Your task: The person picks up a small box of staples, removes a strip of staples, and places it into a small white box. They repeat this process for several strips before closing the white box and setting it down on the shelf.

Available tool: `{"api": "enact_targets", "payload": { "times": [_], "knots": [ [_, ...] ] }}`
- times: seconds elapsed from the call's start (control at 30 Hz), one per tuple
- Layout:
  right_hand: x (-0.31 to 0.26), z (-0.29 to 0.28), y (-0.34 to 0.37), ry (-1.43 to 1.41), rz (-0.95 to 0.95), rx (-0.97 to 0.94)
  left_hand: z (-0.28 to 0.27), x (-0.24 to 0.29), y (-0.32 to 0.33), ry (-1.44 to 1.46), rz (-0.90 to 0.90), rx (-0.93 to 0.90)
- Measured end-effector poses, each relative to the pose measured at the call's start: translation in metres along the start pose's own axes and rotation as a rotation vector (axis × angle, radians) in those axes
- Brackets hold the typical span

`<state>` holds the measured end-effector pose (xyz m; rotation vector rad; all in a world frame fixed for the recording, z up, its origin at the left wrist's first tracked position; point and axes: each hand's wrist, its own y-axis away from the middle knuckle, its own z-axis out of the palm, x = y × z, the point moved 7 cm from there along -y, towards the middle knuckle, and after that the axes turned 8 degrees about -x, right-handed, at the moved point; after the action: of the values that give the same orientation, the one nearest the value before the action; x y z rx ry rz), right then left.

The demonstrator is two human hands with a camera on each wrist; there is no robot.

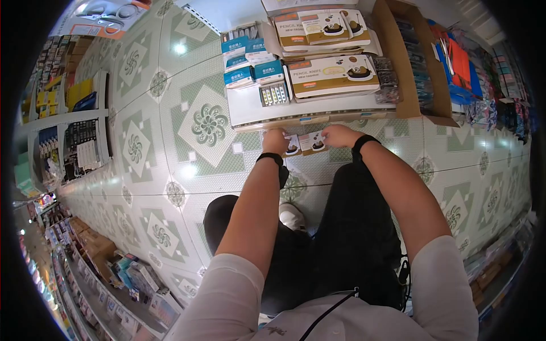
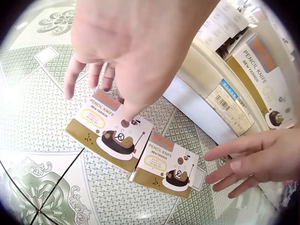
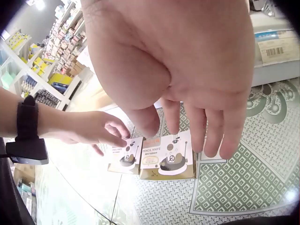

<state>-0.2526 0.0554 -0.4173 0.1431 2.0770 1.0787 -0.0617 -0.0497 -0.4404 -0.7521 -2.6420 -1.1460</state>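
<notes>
Two white-and-gold pencil knife boxes lie side by side on the tiled floor, the left box [image 2: 112, 133] and the right box [image 2: 164, 165]. My left hand [image 1: 275, 141] is at the far edge of the left box, pinching it between thumb and index finger; the other fingers hang loosely beside it. Beyond the outer end of the right box is my right hand [image 1: 339, 136], its fingers [image 3: 214, 133] spread and nearly straight. In the right wrist view, its thumb [image 3: 146, 123] hangs above the boxes. Nothing shows in its grasp.
Just ahead, a low white platform [image 1: 244, 116] carries larger pencil knife cartons [image 1: 333, 75], small blue boxes [image 1: 244, 54] and an open brown carton [image 1: 418, 62]. Stocked shelves [image 1: 68, 116] stand at the left, with more goods [image 1: 136, 278] lower left. Patterned tiles [image 1: 210, 122] surround my feet.
</notes>
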Motion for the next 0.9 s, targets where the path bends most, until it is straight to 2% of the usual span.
{"api": "enact_targets", "payload": {
  "times": [0.07, 0.13, 0.17, 0.23, 0.37, 0.43, 0.57, 0.63, 0.77, 0.9],
  "knots": [
    [-0.007, 0.003, -0.002, -0.029, -0.013, -0.049, -0.007, 0.002, 0.007, -0.073, -0.072, 0.026],
    [-0.011, 0.012, -0.008, 0.019, 0.025, -0.076, 0.001, -0.014, 0.009, 0.008, -0.301, -0.045],
    [-0.011, 0.018, -0.009, 0.066, 0.062, -0.100, 0.001, -0.014, 0.008, 0.007, -0.301, -0.046],
    [0.002, 0.038, -0.023, 0.058, 0.105, -0.145, 0.019, -0.032, 0.001, 0.204, -0.436, -0.101],
    [0.000, 0.050, -0.007, -0.063, 0.237, -0.278, 0.033, -0.039, -0.007, 0.145, -0.346, -0.118],
    [0.000, 0.054, -0.001, -0.091, 0.237, -0.272, 0.028, -0.031, -0.008, 0.066, -0.184, -0.102],
    [0.001, 0.054, 0.003, -0.170, 0.257, -0.250, 0.018, -0.017, 0.003, 0.155, -0.244, -0.162],
    [0.012, 0.055, 0.001, -0.196, 0.242, -0.248, 0.018, -0.015, 0.003, 0.346, -0.212, -0.118],
    [0.006, 0.046, 0.015, -0.194, 0.248, -0.279, 0.023, -0.016, -0.006, 0.357, -0.161, -0.111],
    [0.003, 0.046, 0.020, -0.189, 0.266, -0.283, 0.013, -0.002, 0.003, 0.269, -0.135, -0.203]
  ]
}}
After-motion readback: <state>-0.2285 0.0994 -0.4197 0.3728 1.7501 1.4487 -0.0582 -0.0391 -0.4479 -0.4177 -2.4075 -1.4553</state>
